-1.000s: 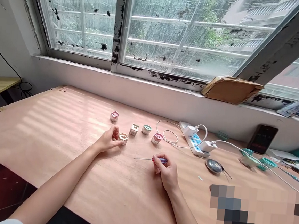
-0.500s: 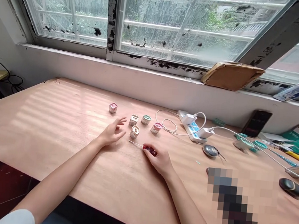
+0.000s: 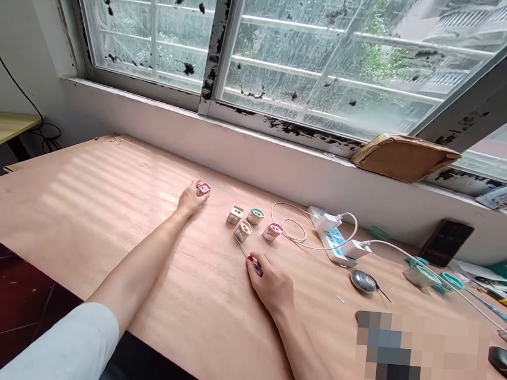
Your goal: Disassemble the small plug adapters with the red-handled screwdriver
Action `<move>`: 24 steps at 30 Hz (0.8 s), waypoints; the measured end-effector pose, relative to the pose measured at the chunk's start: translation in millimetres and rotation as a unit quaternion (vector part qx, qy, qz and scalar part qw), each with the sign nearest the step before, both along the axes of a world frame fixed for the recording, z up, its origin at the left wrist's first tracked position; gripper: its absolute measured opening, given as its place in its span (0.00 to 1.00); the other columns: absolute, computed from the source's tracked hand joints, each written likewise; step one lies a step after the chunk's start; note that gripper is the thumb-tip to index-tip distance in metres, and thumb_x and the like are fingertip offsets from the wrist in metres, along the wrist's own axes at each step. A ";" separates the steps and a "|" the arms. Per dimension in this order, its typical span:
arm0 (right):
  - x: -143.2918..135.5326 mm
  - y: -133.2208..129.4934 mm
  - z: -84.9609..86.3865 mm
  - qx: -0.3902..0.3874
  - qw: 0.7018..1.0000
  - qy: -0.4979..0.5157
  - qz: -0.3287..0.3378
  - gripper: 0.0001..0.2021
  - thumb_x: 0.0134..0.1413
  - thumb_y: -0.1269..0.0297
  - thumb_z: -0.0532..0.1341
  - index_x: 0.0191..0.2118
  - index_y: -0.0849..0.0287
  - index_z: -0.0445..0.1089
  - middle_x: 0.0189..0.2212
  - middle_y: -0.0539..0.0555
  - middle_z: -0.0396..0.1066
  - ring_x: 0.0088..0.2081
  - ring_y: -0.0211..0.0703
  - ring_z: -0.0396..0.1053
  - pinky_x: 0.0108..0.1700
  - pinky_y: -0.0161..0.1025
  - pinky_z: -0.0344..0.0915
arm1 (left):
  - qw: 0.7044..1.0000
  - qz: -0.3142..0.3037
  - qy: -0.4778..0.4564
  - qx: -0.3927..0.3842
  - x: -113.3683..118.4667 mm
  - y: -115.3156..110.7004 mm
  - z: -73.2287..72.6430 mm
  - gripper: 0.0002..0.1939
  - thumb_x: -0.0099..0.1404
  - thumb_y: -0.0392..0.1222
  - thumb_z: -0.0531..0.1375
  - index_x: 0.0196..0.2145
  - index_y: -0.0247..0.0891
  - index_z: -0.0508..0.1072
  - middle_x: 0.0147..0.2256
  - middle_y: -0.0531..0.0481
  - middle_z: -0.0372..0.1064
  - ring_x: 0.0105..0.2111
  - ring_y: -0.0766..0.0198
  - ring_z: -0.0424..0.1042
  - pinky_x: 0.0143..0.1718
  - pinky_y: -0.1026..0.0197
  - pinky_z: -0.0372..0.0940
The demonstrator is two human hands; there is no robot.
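My left hand [image 3: 191, 200] reaches far out over the table, fingers wrapped round a pink-topped pencil sharpener [image 3: 204, 190]. A screwdriver [image 3: 254, 265] with a red and dark handle is in my right hand [image 3: 272, 281], which rests low on the table. Its thin shaft points up and left, the tip close to a peach-topped sharpener [image 3: 243, 230]. Around that one stand a cream-topped sharpener [image 3: 235, 214], a green-topped sharpener [image 3: 255, 216] and a second pink-topped sharpener [image 3: 273, 231]. Round holes show in several of the tops.
A power strip [image 3: 333, 241] with white chargers and a looped cable lies right of the sharpeners. Beyond it are a round dark object [image 3: 364, 281], a phone [image 3: 446, 242] leaning on the wall, and a black mouse [image 3: 506, 364]. A cardboard piece [image 3: 405, 159] sits on the windowsill.
My left hand has moved away and left from beside the sharpener group and closed on the far pink-topped one. My right hand keeps the screwdriver. The view has shifted slightly.
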State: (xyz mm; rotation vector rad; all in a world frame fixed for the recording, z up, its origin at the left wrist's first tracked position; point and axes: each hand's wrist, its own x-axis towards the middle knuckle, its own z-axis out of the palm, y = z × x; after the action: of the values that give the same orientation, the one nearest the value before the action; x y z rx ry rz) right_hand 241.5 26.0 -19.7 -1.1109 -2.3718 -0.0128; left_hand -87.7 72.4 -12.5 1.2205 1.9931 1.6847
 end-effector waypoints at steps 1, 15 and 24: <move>0.9 1.0 -0.5 -0.004 1.000 -0.001 -0.008 0.12 0.66 0.60 0.55 0.41 0.54 0.76 0.35 0.51 0.79 0.30 0.43 0.76 0.25 0.35 0.57 | 1.000 0.000 -0.004 0.001 0.3 0.9 0.2 0.30 0.55 0.39 0.71 0.54 0.40 0.69 0.48 0.40 0.76 0.50 0.50 0.76 0.54 0.52 0.67; 6.2 7.7 9.1 -0.153 0.940 0.299 0.057 0.15 0.56 0.50 0.63 0.38 0.57 0.77 0.34 0.55 0.79 0.34 0.47 0.76 0.37 0.40 0.72 | 0.973 -0.207 -0.096 0.041 47.1 -71.9 -7.0 0.27 0.66 0.56 0.61 0.55 0.41 0.56 0.46 0.44 0.72 0.31 0.63 0.78 0.26 0.65 0.68; 22.4 4.2 29.9 -0.094 0.904 0.415 -0.045 0.25 0.61 0.38 0.56 0.29 0.58 0.68 0.23 0.52 0.68 0.26 0.42 0.67 0.30 0.38 0.66 | 0.941 -0.331 0.065 0.021 86.1 -103.9 14.1 0.20 0.59 0.44 0.69 0.49 0.40 0.74 0.47 0.45 0.76 0.45 0.57 0.75 0.42 0.60 0.70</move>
State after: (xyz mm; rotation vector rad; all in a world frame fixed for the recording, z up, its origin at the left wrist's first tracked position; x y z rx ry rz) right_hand 263.9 30.2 10.1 -1.0286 -1.5704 0.5578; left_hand -1.6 -31.5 1.5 1.7937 1.3624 1.3258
